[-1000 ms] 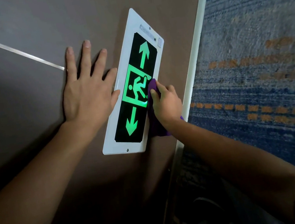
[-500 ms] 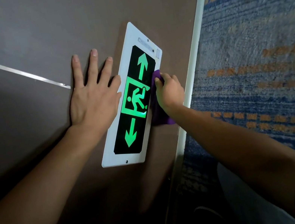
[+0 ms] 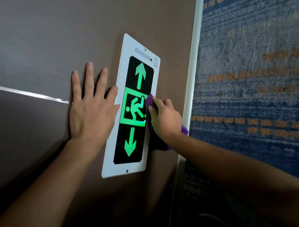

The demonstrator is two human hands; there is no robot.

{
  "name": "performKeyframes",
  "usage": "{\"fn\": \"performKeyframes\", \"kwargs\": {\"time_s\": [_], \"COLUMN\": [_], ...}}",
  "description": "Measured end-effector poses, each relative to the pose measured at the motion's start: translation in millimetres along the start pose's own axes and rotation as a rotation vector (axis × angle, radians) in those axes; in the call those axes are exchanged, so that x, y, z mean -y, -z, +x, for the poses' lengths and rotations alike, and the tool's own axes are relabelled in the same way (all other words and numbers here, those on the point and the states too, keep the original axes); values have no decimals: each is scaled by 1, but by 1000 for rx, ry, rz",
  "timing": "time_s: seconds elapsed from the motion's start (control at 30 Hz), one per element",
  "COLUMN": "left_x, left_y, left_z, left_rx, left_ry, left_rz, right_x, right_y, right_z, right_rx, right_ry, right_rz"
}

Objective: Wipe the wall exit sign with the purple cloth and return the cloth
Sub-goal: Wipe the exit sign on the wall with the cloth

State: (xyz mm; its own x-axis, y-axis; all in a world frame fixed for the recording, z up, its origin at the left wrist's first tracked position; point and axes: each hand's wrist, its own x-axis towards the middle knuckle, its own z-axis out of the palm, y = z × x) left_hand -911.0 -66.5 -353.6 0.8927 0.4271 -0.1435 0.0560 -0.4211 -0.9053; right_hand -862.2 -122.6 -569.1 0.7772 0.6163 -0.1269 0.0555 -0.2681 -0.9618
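The exit sign (image 3: 134, 136) is a white-framed black panel on the brown wall, with two lit green arrows and a running-figure symbol. My right hand (image 3: 164, 117) presses the purple cloth (image 3: 149, 101) against the sign's right edge, beside the running figure; the cloth's tail sticks out below the wrist. My left hand (image 3: 92, 109) lies flat on the wall with fingers spread, its thumb touching the sign's left frame.
A pale skirting strip (image 3: 193, 49) runs along the foot of the brown wall (image 3: 32, 44). Right of it lies a blue carpet with orange dashes (image 3: 267, 72). A thin bright line (image 3: 10, 89) crosses the wall at the left.
My right hand with the cloth slid up the sign's right side, then back down to the running figure. My left hand stayed flat on the wall.
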Motion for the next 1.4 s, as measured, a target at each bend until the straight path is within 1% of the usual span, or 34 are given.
{"fn": "performKeyframes", "kwargs": {"time_s": [0.07,0.17,0.2,0.37,0.5,0.6,0.73,0.83,1.03,1.13,1.27,1.33,1.4], "left_x": [4,25,31,34,37,37,38,36,38,37,36,36,37], "left_y": [3,8,10,17,17,14,16,16,17,17,16,16,17], "left_z": [-2,-7,-7,-2,0,0,1,0,1,1,2,4,4], "left_rx": [-8,-83,-86,48,35,30,4,42,39,8,21,2,16], "left_ry": [-5,-7,-3,22,14,17,3,7,13,8,6,-6,-5], "left_rz": [-12,-61,-59,3,0,-32,-62,-49,-67,-110,-88,-110,-112], "right_x": [1,6,7,8,14,23,43,59,84,64,34,28,26], "right_y": [2,3,4,11,19,25,35,40,38,33,33,32,31], "right_z": [11,27,33,70,99,115,135,146,136,136,146,148,149], "right_rx": [-22,-46,-58,-65,-59,-96,-161,-178,-249,-238,-191,-165,-137], "right_ry": [0,-22,-33,-25,-61,-59,31,84,232,148,3,-36,-104], "right_rz": [-3,-19,-26,-37,-20,-15,4,61,164,173,60,21,34]}}
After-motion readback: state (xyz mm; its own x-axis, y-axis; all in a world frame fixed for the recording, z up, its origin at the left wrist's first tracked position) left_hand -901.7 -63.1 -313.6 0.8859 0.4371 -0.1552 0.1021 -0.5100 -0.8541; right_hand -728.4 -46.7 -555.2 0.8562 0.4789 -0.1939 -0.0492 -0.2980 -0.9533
